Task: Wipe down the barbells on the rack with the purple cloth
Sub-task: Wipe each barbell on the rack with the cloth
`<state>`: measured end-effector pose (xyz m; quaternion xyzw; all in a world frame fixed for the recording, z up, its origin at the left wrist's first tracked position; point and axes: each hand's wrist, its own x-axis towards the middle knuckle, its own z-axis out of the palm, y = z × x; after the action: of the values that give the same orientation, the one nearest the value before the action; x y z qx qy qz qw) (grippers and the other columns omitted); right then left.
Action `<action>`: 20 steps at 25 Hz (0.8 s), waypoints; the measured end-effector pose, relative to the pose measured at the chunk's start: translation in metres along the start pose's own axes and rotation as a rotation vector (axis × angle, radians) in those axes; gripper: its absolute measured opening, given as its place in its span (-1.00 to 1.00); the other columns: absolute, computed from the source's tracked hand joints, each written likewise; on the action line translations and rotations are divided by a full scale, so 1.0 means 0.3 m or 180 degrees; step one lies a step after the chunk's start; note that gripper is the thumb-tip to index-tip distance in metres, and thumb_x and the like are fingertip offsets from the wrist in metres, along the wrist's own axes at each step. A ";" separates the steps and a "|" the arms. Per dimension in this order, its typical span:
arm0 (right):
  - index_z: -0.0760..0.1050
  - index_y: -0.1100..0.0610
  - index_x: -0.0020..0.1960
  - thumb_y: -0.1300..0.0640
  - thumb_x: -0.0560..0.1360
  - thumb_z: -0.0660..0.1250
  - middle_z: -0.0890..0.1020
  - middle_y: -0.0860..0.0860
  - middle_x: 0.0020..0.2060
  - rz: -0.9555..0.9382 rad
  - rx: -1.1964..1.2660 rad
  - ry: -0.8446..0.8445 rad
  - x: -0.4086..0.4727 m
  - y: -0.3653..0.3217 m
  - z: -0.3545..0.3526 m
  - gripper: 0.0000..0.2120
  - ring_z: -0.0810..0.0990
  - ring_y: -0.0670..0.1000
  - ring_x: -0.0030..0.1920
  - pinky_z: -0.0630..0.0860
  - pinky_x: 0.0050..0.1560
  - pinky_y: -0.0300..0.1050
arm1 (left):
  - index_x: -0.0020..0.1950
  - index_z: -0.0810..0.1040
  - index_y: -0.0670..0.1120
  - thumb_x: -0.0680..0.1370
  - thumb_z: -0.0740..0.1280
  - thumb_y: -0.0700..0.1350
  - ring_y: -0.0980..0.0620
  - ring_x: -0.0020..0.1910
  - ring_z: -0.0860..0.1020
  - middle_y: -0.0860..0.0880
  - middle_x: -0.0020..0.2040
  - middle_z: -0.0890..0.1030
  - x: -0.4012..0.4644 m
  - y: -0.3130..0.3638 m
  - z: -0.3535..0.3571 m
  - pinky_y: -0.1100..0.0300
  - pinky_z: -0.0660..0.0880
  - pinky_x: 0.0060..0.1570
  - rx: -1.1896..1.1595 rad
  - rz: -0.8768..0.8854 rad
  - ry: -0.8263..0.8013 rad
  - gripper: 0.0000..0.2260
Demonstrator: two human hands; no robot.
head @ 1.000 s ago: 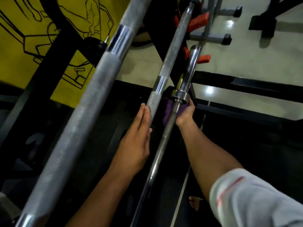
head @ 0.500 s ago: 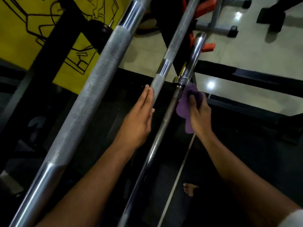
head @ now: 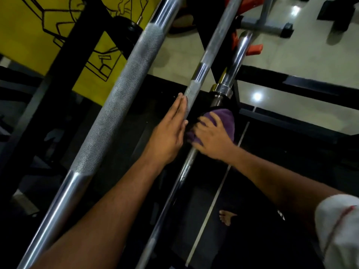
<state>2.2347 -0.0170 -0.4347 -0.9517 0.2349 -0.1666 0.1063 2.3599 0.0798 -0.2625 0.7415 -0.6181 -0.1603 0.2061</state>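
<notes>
No brand, label or readable writing shows anywhere; the yellow wall panel up and to the left of the rightmost barbell carries only black line drawings.

The rightmost barbell runs on a slant from the bottom middle of the view up to its chrome collar and smooth sleeve. The purple cloth is draped over this bar's shaft just below the collar. The right hand reaches in from the lower right, forearm stretched out, a white sleeve at the upper arm. It lies palm-down on the cloth, its fingers spread and bent over the fabric, pressing it round the shaft; how far they close underneath cannot be told, and the fingers are slightly blurred.

The left hand comes up from the bottom left, just to the left of the cloth. It is flat, its fingers straight and held together, the edge of the hand lying against the knurled part of the middle barbell, which stands just left of the rightmost one. It holds nothing.

Farther left of the rightmost barbell, nearest the camera, a thick third barbell crosses the view with a long knurled band between smooth chrome stretches. Below the cloth, to the right of the rightmost bar's lower shaft, a bare foot stands on the dark floor.
</notes>
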 end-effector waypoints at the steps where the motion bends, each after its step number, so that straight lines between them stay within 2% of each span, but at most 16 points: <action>1: 0.58 0.10 0.14 -0.20 0.57 0.13 0.63 0.04 0.14 0.0012 0.0021 0.0021 0.022 0.056 -0.009 -0.56 0.46 0.12 0.37 0.16 0.48 0.25 | 0.62 0.12 -0.15 0.68 0.19 -0.21 0.12 0.57 0.13 -0.08 0.64 0.11 -0.001 -0.001 0.001 0.52 0.07 0.41 -0.0011 0.0005 -0.0002 -0.49; 3: 0.55 0.09 0.20 -0.19 0.59 0.13 0.59 0.03 0.23 0.0799 0.0031 0.0126 0.085 0.091 -0.021 -0.57 0.36 0.09 0.45 0.14 0.50 0.21 | 0.63 0.11 -0.14 0.69 0.19 -0.20 0.12 0.58 0.12 -0.07 0.64 0.10 0.001 -0.006 -0.001 0.52 0.06 0.41 -0.0010 -0.0026 -0.0036 -0.48; 5: 0.52 0.10 0.24 -0.14 0.57 0.16 0.53 0.05 0.30 0.1536 0.0214 0.0202 0.103 0.003 0.010 -0.59 0.23 0.11 0.54 0.05 0.54 0.24 | 0.63 0.11 -0.14 0.69 0.18 -0.20 0.10 0.58 0.12 -0.07 0.64 0.09 0.002 -0.002 -0.005 0.52 0.06 0.41 -0.0022 -0.0062 -0.0045 -0.49; 6: 0.51 0.10 0.25 -0.13 0.55 0.16 0.51 0.05 0.32 0.1553 0.0282 0.0191 0.093 -0.036 0.021 -0.58 0.18 0.13 0.56 0.01 0.55 0.28 | 0.62 0.12 -0.15 0.69 0.18 -0.20 0.09 0.58 0.13 -0.07 0.64 0.10 0.002 0.000 -0.004 0.51 0.06 0.42 -0.0038 -0.0065 -0.0032 -0.49; 9: 0.48 0.06 0.29 -0.18 0.56 0.11 0.51 0.04 0.34 0.0879 0.0227 -0.0125 0.063 0.042 0.000 -0.54 0.19 0.12 0.56 0.06 0.52 0.32 | 0.62 0.12 -0.14 0.68 0.19 -0.20 0.08 0.58 0.14 -0.07 0.64 0.09 0.001 0.000 -0.002 0.47 0.08 0.44 -0.0090 -0.0040 -0.0049 -0.48; 10: 0.47 0.06 0.30 -0.20 0.58 0.12 0.51 0.03 0.35 0.0892 0.0200 -0.0120 0.075 0.086 -0.011 -0.55 0.20 0.10 0.55 0.08 0.52 0.28 | 0.63 0.12 -0.14 0.68 0.19 -0.20 0.08 0.59 0.14 -0.06 0.64 0.09 0.003 -0.003 -0.002 0.46 0.08 0.44 -0.0104 -0.0054 -0.0050 -0.48; 12: 0.47 0.09 0.30 -0.13 0.61 0.18 0.46 0.03 0.40 0.1358 0.0542 0.0123 0.092 0.076 -0.017 -0.61 0.13 0.09 0.58 0.07 0.54 0.24 | 0.63 0.12 -0.13 0.68 0.19 -0.21 0.08 0.59 0.14 -0.06 0.64 0.09 0.005 -0.004 -0.003 0.48 0.08 0.44 -0.0083 -0.0091 -0.0055 -0.48; 13: 0.47 0.11 0.31 -0.07 0.63 0.21 0.41 0.02 0.45 0.1619 0.1007 0.0362 0.080 0.022 -0.002 -0.65 0.06 0.08 0.61 0.06 0.57 0.20 | 0.63 0.12 -0.14 0.68 0.19 -0.21 0.08 0.59 0.14 -0.07 0.64 0.09 0.006 -0.002 -0.004 0.49 0.07 0.43 -0.0062 -0.0087 -0.0051 -0.48; 14: 0.46 0.13 0.34 -0.01 0.66 0.21 0.35 0.00 0.50 0.1809 0.1649 0.0575 0.054 -0.057 0.005 -0.67 0.00 0.04 0.62 0.05 0.60 0.07 | 0.62 0.12 -0.15 0.68 0.19 -0.21 0.08 0.58 0.14 -0.07 0.64 0.09 0.005 0.001 -0.003 0.51 0.07 0.42 -0.0051 -0.0072 -0.0047 -0.48; 15: 0.43 0.12 0.39 0.03 0.68 0.20 0.31 -0.03 0.53 0.2039 0.2463 0.0830 0.015 -0.135 0.009 -0.67 0.01 -0.01 0.62 0.08 0.58 -0.11 | 0.62 0.12 -0.15 0.68 0.20 -0.21 0.08 0.58 0.14 -0.07 0.64 0.09 0.003 0.003 -0.001 0.51 0.07 0.42 -0.0059 -0.0067 -0.0052 -0.48; 16: 0.40 0.09 0.43 0.03 0.69 0.19 0.31 -0.05 0.53 0.2354 0.3298 0.1094 -0.021 -0.179 0.031 -0.66 0.14 -0.04 0.59 0.18 0.53 -0.23 | 0.62 0.12 -0.15 0.68 0.20 -0.21 0.09 0.58 0.14 -0.07 0.64 0.10 0.001 0.001 -0.002 0.51 0.07 0.42 -0.0070 -0.0071 -0.0060 -0.48; 17: 0.39 0.04 0.44 0.00 0.68 0.19 0.39 0.00 0.49 0.2748 0.4140 0.1488 -0.037 -0.193 0.027 -0.66 0.33 -0.02 0.51 0.34 0.43 -0.22 | 0.62 0.12 -0.15 0.68 0.20 -0.21 0.10 0.58 0.14 -0.06 0.64 0.10 -0.001 -0.002 -0.002 0.50 0.07 0.42 -0.0084 -0.0088 -0.0055 -0.48; 18: 0.41 0.02 0.40 -0.08 0.65 0.22 0.50 0.08 0.39 0.3259 0.4949 0.1878 -0.021 -0.173 0.021 -0.64 0.49 0.08 0.38 0.49 0.32 -0.10 | 0.62 0.13 -0.14 0.68 0.20 -0.21 0.11 0.58 0.14 -0.06 0.64 0.10 0.001 -0.004 -0.003 0.49 0.08 0.43 -0.0093 -0.0105 -0.0033 -0.48; 19: 0.45 0.05 0.34 -0.16 0.60 0.26 0.60 0.16 0.26 0.3811 0.5744 0.2144 0.018 -0.120 0.033 -0.59 0.59 0.19 0.26 0.58 0.18 0.00 | 0.62 0.13 -0.14 0.68 0.20 -0.21 0.11 0.58 0.14 -0.06 0.64 0.10 0.004 -0.006 -0.002 0.47 0.08 0.44 -0.0093 -0.0101 -0.0011 -0.48; 20: 0.51 0.11 0.28 -0.21 0.56 0.26 0.67 0.18 0.13 0.4264 0.6349 0.2173 0.067 -0.056 0.046 -0.53 0.66 0.21 0.13 0.61 0.05 -0.01 | 0.62 0.13 -0.14 0.68 0.20 -0.21 0.10 0.58 0.14 -0.06 0.64 0.11 0.005 -0.007 -0.001 0.45 0.08 0.45 -0.0095 -0.0082 -0.0010 -0.49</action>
<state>2.2633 -0.0105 -0.4373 -0.0578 0.4599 -0.4233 0.7784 2.3621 0.0788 -0.2633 0.7460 -0.6064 -0.1733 0.2140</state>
